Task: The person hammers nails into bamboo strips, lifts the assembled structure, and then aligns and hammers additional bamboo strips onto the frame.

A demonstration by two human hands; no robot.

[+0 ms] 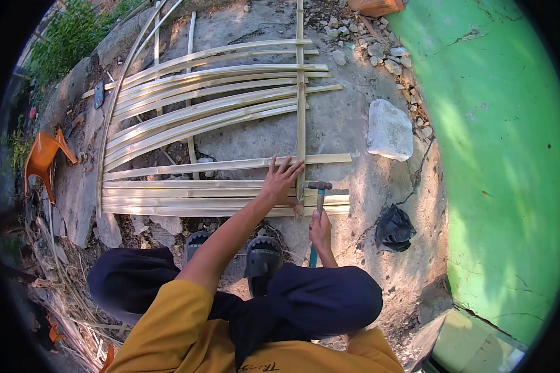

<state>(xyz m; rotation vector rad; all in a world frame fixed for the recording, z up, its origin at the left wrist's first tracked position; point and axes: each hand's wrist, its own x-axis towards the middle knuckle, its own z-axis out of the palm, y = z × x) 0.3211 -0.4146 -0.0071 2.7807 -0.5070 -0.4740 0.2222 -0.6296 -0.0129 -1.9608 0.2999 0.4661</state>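
Observation:
My right hand (pixel 320 230) is wrapped around the handle of a hammer (pixel 320 194), its metal head up beside the bamboo frame. My left hand (pixel 282 180) lies with fingers spread over the crossing of a long upright bamboo strip (pixel 301 118) and a horizontal bamboo slat (pixel 230 166). Its fingertips touch the slat and the upright's edge. Just below, several more bamboo slats (pixel 168 201) lie close together under the upright's lower end. Further up, another group of slats (pixel 211 112) runs across the frame. Whether a nail is at the joint cannot be seen.
A whitish block (pixel 390 130) and a black plastic bag (pixel 394 229) lie on the concrete to the right, before a green wall (pixel 498 143). An orange plastic chair (pixel 42 158) and a phone (pixel 99 95) are at left. Loose stones (pixel 376 50) lie at upper right.

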